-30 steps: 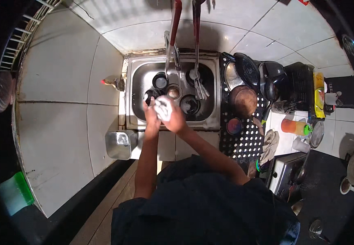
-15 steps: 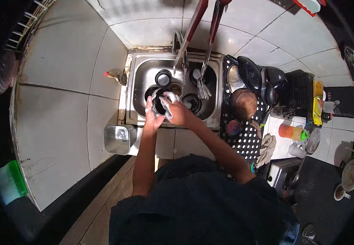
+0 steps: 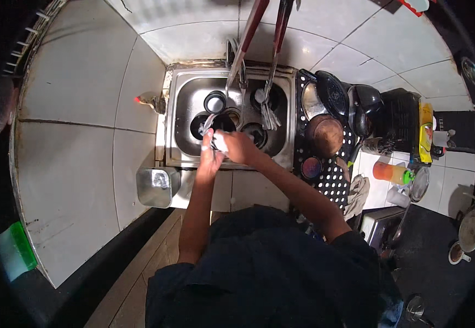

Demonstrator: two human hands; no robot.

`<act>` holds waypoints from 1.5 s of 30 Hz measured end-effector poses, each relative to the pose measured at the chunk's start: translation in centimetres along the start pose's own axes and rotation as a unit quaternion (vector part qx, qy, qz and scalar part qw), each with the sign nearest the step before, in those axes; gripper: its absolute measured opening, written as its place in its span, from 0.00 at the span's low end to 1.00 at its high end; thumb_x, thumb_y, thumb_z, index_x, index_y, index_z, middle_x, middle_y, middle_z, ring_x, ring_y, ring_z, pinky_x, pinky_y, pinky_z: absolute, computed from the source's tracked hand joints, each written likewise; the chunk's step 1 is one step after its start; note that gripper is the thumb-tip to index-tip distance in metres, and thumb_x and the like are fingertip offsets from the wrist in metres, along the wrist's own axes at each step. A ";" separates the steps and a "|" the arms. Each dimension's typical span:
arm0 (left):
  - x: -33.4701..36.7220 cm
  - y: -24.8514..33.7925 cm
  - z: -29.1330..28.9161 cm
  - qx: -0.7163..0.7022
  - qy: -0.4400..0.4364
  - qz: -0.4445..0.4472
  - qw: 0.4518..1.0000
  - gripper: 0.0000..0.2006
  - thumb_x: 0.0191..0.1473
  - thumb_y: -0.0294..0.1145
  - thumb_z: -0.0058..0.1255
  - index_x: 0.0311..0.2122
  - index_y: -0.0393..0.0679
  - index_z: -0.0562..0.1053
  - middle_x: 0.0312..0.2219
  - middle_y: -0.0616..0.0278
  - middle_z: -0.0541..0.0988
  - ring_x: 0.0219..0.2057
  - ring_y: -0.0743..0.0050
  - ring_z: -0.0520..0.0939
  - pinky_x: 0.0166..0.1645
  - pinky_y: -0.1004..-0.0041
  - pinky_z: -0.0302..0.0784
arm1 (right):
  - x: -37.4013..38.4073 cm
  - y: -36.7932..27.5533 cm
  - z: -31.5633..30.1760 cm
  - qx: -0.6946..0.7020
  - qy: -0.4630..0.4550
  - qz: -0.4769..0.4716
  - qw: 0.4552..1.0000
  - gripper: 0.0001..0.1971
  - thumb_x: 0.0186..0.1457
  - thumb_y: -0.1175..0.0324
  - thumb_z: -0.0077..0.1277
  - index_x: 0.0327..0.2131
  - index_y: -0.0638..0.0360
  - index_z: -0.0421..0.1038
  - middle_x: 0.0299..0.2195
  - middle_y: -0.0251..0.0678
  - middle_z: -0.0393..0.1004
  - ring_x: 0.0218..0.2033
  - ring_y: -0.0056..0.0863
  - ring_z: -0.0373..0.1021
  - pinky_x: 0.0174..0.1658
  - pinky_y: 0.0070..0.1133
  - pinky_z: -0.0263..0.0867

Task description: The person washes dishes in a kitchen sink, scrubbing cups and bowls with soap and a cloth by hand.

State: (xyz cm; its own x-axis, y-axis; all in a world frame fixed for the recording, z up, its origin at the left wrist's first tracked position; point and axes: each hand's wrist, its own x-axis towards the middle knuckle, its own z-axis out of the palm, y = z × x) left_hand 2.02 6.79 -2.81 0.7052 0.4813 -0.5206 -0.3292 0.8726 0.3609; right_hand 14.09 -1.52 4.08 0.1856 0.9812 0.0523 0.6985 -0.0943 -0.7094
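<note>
Over the near part of the steel sink (image 3: 174, 117), my two hands are closed around a dark, soapy bowl (image 3: 222, 123), now tipped on its side. My left hand (image 3: 210, 157) grips its left side. My right hand (image 3: 236, 146) presses against it from the right, its fingertips white with lather; whether a sponge is under them I cannot tell. Beyond them in the basin sits a small dark cup (image 3: 214, 103). To the right lie a bunch of spoons and forks (image 3: 269, 113) and a black dish (image 3: 256, 134). Water seems to run from the faucet (image 3: 243, 81).
Right of the sink, a dotted black mat (image 3: 330, 191) holds pans, a brown round pot (image 3: 325, 135) and black cookware. Farther right stands an orange bottle (image 3: 390, 173) with a green cap. A metal container (image 3: 158, 187) sits at the sink's left front. Red-handled tongs (image 3: 251, 33) hang above.
The bowl has turned from facing up to being tilted on its side. My right hand has shifted slightly down around it, and my left fingers have closed in nearer to it.
</note>
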 end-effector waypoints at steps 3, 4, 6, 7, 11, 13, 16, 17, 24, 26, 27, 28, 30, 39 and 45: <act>-1.1 -2.1 3.0 0.027 -0.102 0.035 0.994 0.25 0.57 0.49 0.48 0.53 0.43 0.68 0.46 0.58 0.76 0.48 0.64 0.76 0.55 0.62 0.70 | 0.2 1.7 2.5 0.167 0.056 0.063 0.982 0.21 0.44 0.69 0.55 0.43 0.65 0.63 0.31 0.58 0.74 0.35 0.58 0.71 0.37 0.44 0.66; -1.1 -2.1 3.1 0.029 -0.103 0.037 0.994 0.25 0.57 0.49 0.48 0.53 0.43 0.68 0.46 0.58 0.76 0.48 0.64 0.76 0.55 0.62 0.70 | 0.6 1.7 3.3 0.180 0.124 0.100 0.971 0.23 0.44 0.69 0.55 0.45 0.65 0.63 0.30 0.58 0.73 0.36 0.59 0.70 0.37 0.43 0.67; -1.3 -2.1 2.7 -0.019 -0.061 -0.011 0.998 0.24 0.58 0.49 0.46 0.53 0.44 0.68 0.48 0.59 0.75 0.50 0.64 0.75 0.57 0.60 0.69 | 0.8 1.8 3.6 0.141 0.190 0.142 0.961 0.22 0.48 0.67 0.54 0.47 0.64 0.64 0.30 0.57 0.74 0.35 0.56 0.72 0.37 0.40 0.69; -1.5 -1.9 2.3 -0.019 -0.058 -0.010 0.998 0.24 0.58 0.49 0.46 0.53 0.44 0.68 0.48 0.59 0.75 0.50 0.64 0.75 0.57 0.60 0.69 | 0.8 1.8 3.4 0.143 0.188 0.142 0.961 0.22 0.48 0.67 0.54 0.47 0.64 0.64 0.30 0.57 0.74 0.35 0.56 0.72 0.37 0.40 0.69; -1.7 -0.5 0.5 -0.020 -0.044 -0.013 0.999 0.21 0.59 0.46 0.46 0.53 0.45 0.69 0.48 0.61 0.76 0.48 0.63 0.77 0.55 0.58 0.70 | -0.3 2.4 2.7 -0.109 0.100 0.016 0.989 0.11 0.55 0.68 0.44 0.41 0.59 0.70 0.27 0.51 0.74 0.33 0.47 0.74 0.35 0.36 0.70; -1.2 -0.2 -0.9 -0.005 -0.104 0.001 0.995 0.20 0.59 0.44 0.45 0.52 0.44 0.69 0.47 0.60 0.77 0.48 0.62 0.77 0.55 0.59 0.71 | -1.4 2.6 2.7 -0.082 -0.034 -0.032 0.996 0.16 0.49 0.72 0.48 0.43 0.60 0.71 0.31 0.51 0.74 0.35 0.45 0.73 0.39 0.37 0.69; -1.8 -2.0 -1.2 -0.014 -0.006 0.023 1.000 0.19 0.59 0.46 0.45 0.49 0.43 0.71 0.43 0.57 0.78 0.44 0.62 0.79 0.52 0.60 0.73 | -2.5 2.8 2.6 0.045 -0.123 -0.010 0.991 0.14 0.55 0.67 0.47 0.44 0.59 0.71 0.38 0.51 0.73 0.39 0.45 0.72 0.45 0.37 0.67; -1.4 -2.1 -2.3 -0.015 -0.004 0.021 1.000 0.19 0.59 0.46 0.45 0.49 0.43 0.71 0.43 0.57 0.78 0.44 0.62 0.79 0.52 0.60 0.73 | -2.5 2.8 2.7 0.151 -0.164 -0.009 0.975 0.15 0.57 0.64 0.47 0.45 0.59 0.71 0.40 0.52 0.72 0.41 0.46 0.71 0.47 0.37 0.65; -0.3 -5.8 -4.4 0.035 -0.012 0.194 0.980 0.25 0.60 0.55 0.41 0.50 0.45 0.68 0.38 0.59 0.78 0.40 0.65 0.79 0.48 0.65 0.75 | -2.1 0.0 5.9 0.273 -0.006 0.072 0.959 0.18 0.57 0.59 0.48 0.47 0.59 0.68 0.40 0.46 0.74 0.42 0.43 0.71 0.49 0.36 0.64; 0.0 -3.6 -2.1 0.083 -0.022 0.160 0.983 0.25 0.59 0.55 0.42 0.50 0.44 0.69 0.38 0.58 0.78 0.39 0.65 0.79 0.47 0.64 0.75 | -3.0 0.8 6.5 0.117 0.095 -0.039 0.988 0.18 0.55 0.59 0.49 0.44 0.60 0.71 0.39 0.45 0.74 0.41 0.41 0.71 0.49 0.37 0.63; -1.5 -2.3 3.2 -0.057 -0.057 -0.020 0.997 0.23 0.59 0.54 0.43 0.46 0.45 0.72 0.34 0.60 0.79 0.34 0.66 0.80 0.41 0.66 0.78 | -3.9 2.3 6.6 0.024 0.162 -0.068 0.984 0.18 0.54 0.58 0.49 0.42 0.61 0.72 0.38 0.44 0.74 0.40 0.40 0.71 0.49 0.38 0.63; -1.4 -1.1 0.2 -0.030 -0.043 -0.027 0.998 0.21 0.59 0.53 0.43 0.44 0.45 0.72 0.33 0.61 0.79 0.31 0.67 0.80 0.37 0.67 0.78 | -4.1 0.7 5.7 -0.003 0.111 -0.062 0.992 0.17 0.53 0.58 0.49 0.40 0.62 0.73 0.39 0.44 0.74 0.42 0.39 0.70 0.49 0.37 0.62; -0.9 -0.2 -1.9 -0.004 0.004 -0.050 0.999 0.18 0.59 0.51 0.45 0.42 0.46 0.73 0.28 0.62 0.80 0.26 0.70 0.81 0.28 0.71 0.78 | -4.7 -0.5 2.9 -0.059 0.041 -0.062 0.996 0.19 0.51 0.58 0.49 0.38 0.65 0.74 0.40 0.46 0.73 0.46 0.40 0.67 0.51 0.36 0.60; -2.1 -2.6 0.7 0.337 -0.018 0.147 0.930 0.22 0.58 0.28 0.48 0.57 0.41 0.64 0.45 0.66 0.72 0.46 0.77 0.71 0.54 0.75 0.64 | -4.8 1.6 6.5 0.320 0.157 0.047 0.933 0.13 0.63 0.58 0.40 0.40 0.56 0.67 0.36 0.36 0.72 0.35 0.33 0.70 0.38 0.32 0.66; -3.2 -1.8 -0.3 0.370 -0.076 0.199 0.904 0.25 0.50 0.26 0.57 0.55 0.39 0.66 0.48 0.60 0.71 0.52 0.70 0.70 0.57 0.69 0.64 | -2.3 1.2 1.7 0.748 0.072 0.329 0.572 0.13 0.62 0.57 0.41 0.42 0.54 0.67 0.31 0.31 0.73 0.33 0.21 0.71 0.38 0.23 0.68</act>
State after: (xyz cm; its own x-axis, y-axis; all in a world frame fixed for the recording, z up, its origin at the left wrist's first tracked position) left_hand 0.18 3.69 -2.07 0.7199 0.6792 -0.1432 -0.1058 0.3113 0.9444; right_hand 13.31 -3.55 1.90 0.1994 0.7818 -0.5908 -0.9078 -0.0797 -0.4118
